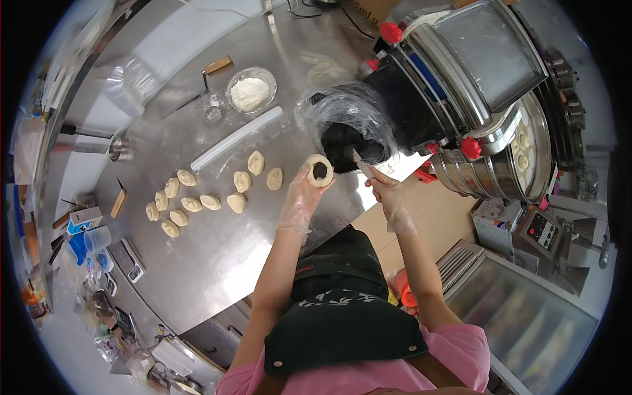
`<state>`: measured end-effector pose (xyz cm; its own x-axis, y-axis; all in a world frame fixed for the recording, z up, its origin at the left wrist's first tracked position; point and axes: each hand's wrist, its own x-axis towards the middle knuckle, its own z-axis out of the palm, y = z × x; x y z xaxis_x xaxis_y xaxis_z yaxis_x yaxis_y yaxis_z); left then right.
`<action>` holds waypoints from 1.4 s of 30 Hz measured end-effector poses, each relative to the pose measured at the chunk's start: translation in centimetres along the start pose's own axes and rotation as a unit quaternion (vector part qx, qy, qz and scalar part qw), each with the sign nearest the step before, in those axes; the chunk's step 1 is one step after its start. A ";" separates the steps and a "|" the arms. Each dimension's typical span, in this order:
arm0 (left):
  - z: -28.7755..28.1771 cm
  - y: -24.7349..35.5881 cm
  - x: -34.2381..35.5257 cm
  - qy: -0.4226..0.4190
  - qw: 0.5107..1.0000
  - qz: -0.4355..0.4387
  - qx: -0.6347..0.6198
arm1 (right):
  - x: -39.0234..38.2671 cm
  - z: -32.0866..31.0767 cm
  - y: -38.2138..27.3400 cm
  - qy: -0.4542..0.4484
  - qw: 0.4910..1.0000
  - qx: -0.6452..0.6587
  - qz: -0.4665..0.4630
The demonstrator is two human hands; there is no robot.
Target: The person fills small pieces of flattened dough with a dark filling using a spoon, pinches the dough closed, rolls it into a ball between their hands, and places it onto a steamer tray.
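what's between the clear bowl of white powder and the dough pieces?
A white rolling pin, lying slantwise on the steel table between the clear bowl of white powder and the dough pieces; head view.

A metal table (pixel 217 260) carries dough pieces (pixel 210 201), a white rod (pixel 237 138), a powder-filled bowl (pixel 274 93) and dark filling (pixel 338 145) in clear plastic (pixel 368 118).

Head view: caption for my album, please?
Left hand holds a dough wrapper with dark filling; right hand holds a spatula by a plastic bag.

The near table surface (pixel 210 260) lies free; dough pieces (pixel 191 204) obstruct beyond.
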<state>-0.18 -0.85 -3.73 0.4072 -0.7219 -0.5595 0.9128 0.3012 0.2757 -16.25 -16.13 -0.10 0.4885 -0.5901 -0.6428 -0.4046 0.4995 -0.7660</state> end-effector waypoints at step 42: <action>0.3 5.2 -8.8 -0.066 0.995 0.072 0.014 | -0.2 3.6 3.6 0.217 0.624 -0.673 -0.333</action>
<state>1.03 6.89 2.81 0.5245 -0.7490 -0.4049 0.8432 0.3909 0.3691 -15.06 -11.94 -2.74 0.7576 -0.6444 0.1035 -0.6490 -0.7607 0.0138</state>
